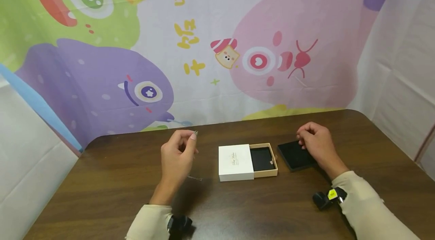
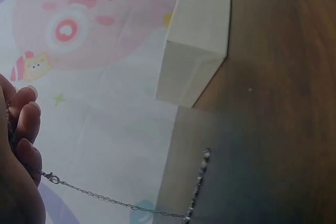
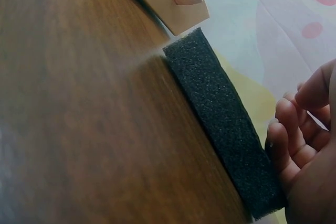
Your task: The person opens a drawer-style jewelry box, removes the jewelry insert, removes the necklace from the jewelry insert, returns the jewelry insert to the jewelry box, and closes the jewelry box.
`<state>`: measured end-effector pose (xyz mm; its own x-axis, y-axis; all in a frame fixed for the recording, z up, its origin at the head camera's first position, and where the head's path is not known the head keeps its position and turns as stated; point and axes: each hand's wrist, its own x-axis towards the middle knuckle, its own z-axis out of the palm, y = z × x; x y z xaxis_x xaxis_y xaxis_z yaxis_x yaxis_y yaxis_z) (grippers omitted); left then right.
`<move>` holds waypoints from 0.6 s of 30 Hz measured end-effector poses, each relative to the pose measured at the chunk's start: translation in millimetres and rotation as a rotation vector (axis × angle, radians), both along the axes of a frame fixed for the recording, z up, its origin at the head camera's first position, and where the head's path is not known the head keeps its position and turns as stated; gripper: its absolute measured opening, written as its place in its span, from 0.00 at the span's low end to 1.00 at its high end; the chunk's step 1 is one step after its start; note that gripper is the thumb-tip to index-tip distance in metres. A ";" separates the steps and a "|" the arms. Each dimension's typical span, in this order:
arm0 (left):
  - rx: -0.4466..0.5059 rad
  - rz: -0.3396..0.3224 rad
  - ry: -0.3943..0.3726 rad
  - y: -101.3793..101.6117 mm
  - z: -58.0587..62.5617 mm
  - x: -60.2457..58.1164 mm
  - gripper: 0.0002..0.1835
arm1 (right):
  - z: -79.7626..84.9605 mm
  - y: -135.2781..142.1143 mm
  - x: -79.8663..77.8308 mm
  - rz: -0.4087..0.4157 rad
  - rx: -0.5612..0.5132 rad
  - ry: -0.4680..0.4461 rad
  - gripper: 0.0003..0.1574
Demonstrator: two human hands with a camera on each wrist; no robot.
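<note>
Raised over the table, my left hand [image 1: 178, 155] pinches a thin silver jewellery chain [image 2: 107, 199] between thumb and curled fingers. The chain trails down from the palm with a lobster clasp [image 2: 52, 178] near the fingers and a thicker, sparkling section lower down; the part inside the hand is hidden. Loosely curled, my right hand [image 1: 318, 147] hovers at the far right edge of a square black foam pad [image 1: 293, 157], thumb near the index finger and nothing visible between them. The pad lies flat, right of a white box sleeve [image 1: 234, 162] with its tan drawer [image 1: 266, 174] partly pulled out.
A black lining [image 1: 261, 158] fills the drawer, which has a small tab on its end. All this stands on a dark wooden table [image 1: 238, 209]. A printed cartoon cloth [image 1: 204, 96] hangs behind the table, with white cloth at both sides.
</note>
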<state>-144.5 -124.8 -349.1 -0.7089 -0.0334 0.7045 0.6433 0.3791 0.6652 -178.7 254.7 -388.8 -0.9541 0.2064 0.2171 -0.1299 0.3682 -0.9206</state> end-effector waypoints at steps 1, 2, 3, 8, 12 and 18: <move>-0.001 -0.002 -0.003 0.3 -0.8 -0.1 0.03 | 0.5 -0.1 0.1 -0.001 -0.001 0.001 0.09; -0.002 -0.002 -0.004 0.5 -1.9 -0.3 0.03 | 0.8 -0.2 0.0 -0.003 -0.002 0.002 0.09; -0.001 -0.003 -0.008 0.6 -3.1 -0.4 0.03 | 1.0 -0.3 0.0 -0.004 -0.002 0.003 0.09; 0.005 -0.005 -0.022 1.1 -7.5 -0.1 0.03 | 1.1 -0.9 0.1 0.001 -0.009 0.004 0.09; 0.001 0.004 -0.050 0.6 -9.7 -1.0 0.02 | 1.1 -1.2 0.5 0.003 -0.014 0.004 0.09; -0.013 0.009 -0.091 1.5 -10.9 -1.7 0.03 | 1.6 -1.0 1.4 0.000 -0.012 0.002 0.09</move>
<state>-146.2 -123.3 -360.0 -0.7695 -0.0311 0.6379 0.5773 0.3933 0.7156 -177.3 253.7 -387.2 -0.9537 0.2086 0.2168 -0.1321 0.3572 -0.9246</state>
